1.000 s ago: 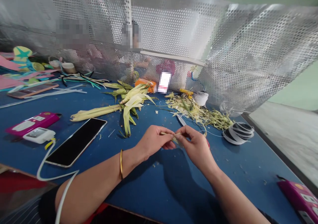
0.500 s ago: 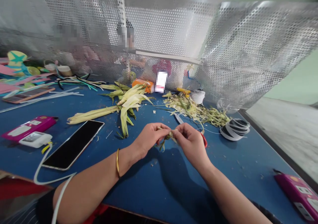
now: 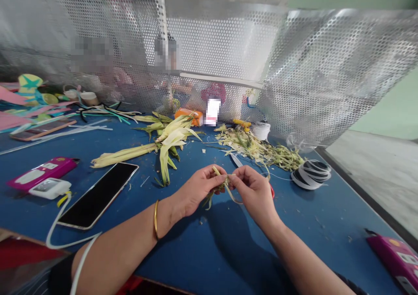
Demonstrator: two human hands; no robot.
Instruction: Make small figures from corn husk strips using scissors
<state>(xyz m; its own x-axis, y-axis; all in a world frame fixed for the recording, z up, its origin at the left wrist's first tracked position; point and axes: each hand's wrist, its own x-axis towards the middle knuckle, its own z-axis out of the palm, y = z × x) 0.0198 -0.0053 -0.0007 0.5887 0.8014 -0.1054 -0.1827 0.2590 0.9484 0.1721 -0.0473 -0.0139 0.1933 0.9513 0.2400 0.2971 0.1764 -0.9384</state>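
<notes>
A small white-and-tan pot (image 3: 89,98) stands at the back left, its contents too small for me to make out. An orange packet (image 3: 192,117) lies behind the heap of pale green husks (image 3: 173,133), and I can't see inside it either. The blue table (image 3: 313,229) carries a dark-screened phone (image 3: 98,194) at left, a pile of husk shreds (image 3: 248,144) further back and a coil of white ribbon (image 3: 311,174) at right. Perforated sheets (image 3: 326,68) wall off the far edge, with blurred people beyond.

Over the table's near middle, both forearms reach forward and the hands almost meet. The left hand (image 3: 204,186) pinches a husk strip (image 3: 230,193) between thumb and fingers; the right hand (image 3: 253,190) grips it just beside, fingers curled, near scissors (image 3: 235,160) it partly hides.
</notes>
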